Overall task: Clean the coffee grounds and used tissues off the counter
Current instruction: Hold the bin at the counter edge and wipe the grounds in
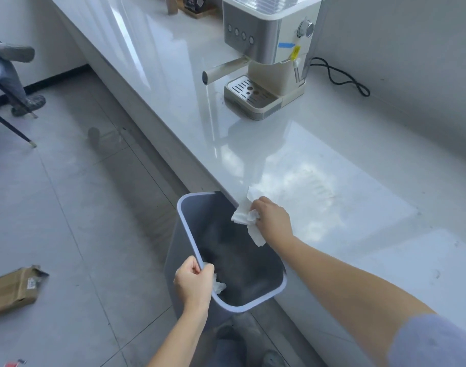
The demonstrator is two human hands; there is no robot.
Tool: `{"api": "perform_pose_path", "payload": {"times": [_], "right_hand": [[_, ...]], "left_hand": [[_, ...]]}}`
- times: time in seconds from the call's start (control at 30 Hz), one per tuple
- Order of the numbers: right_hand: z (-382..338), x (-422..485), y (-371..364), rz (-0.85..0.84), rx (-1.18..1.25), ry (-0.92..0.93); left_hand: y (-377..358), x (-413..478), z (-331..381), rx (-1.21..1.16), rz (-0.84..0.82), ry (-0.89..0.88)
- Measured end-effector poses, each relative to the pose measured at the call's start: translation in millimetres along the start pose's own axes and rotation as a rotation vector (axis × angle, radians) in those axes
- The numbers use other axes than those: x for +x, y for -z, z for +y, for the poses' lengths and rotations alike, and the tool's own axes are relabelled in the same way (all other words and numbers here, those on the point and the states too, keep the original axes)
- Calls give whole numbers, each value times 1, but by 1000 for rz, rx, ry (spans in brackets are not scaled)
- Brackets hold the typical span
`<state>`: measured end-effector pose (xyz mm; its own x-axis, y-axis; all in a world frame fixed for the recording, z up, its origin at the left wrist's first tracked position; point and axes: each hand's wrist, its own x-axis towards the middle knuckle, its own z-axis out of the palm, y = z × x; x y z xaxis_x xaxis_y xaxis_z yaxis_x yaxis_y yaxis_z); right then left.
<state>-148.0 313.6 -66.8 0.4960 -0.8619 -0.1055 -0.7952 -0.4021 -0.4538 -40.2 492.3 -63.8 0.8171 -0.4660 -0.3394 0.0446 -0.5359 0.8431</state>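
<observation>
A grey waste bin (185,250) is held tilted against the front edge of the white counter (359,160). My left hand (193,283) grips the bin's near rim, with a small white tissue (219,286) pinched against it inside the bin. My right hand (273,219) holds a crumpled white tissue (246,217) at the counter's edge, hanging over the bin's open mouth. The bin's inside is dark. No coffee grounds can be made out on the glossy counter near my hand.
A cream and steel espresso machine (266,56) stands further back on the counter, its black cord (343,78) trailing right. A cardboard box (11,290) lies on the tiled floor at left. A chair leg (11,129) and a person's feet show at far left.
</observation>
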Motion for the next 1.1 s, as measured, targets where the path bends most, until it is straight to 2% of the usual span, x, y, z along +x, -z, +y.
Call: {"api": "perform_pose_path", "payload": {"times": [0.2, 0.4, 0.53, 0.6, 0.73, 0.8, 0.9, 1.0, 1.1], "right_hand": [[-6, -6, -3, -29, 25, 52], [-7, -26, -4, 13, 238, -42], [-16, -42, -1, -34, 427, -111], [-21, -51, -1, -128, 394, -30], [-31, -71, -11, -473, 260, 146], [-32, -81, -19, -589, 223, 153], [-28, -92, -25, -672, 251, 119], [-22, -100, -27, -589, 251, 160], [-16, -107, -27, -329, 228, 178]], "left_hand": [[7, 9, -6, 67, -15, -1], [17, 7, -13, 24, -36, 47], [23, -1, -16, -14, -48, 97], [25, -6, -18, -37, -45, 122], [28, -19, -23, -89, -36, 161], [31, -26, -27, -116, -21, 180], [36, -37, -33, -166, 4, 200], [40, -47, -39, -208, 34, 218], [45, -57, -46, -217, 59, 224]]}}
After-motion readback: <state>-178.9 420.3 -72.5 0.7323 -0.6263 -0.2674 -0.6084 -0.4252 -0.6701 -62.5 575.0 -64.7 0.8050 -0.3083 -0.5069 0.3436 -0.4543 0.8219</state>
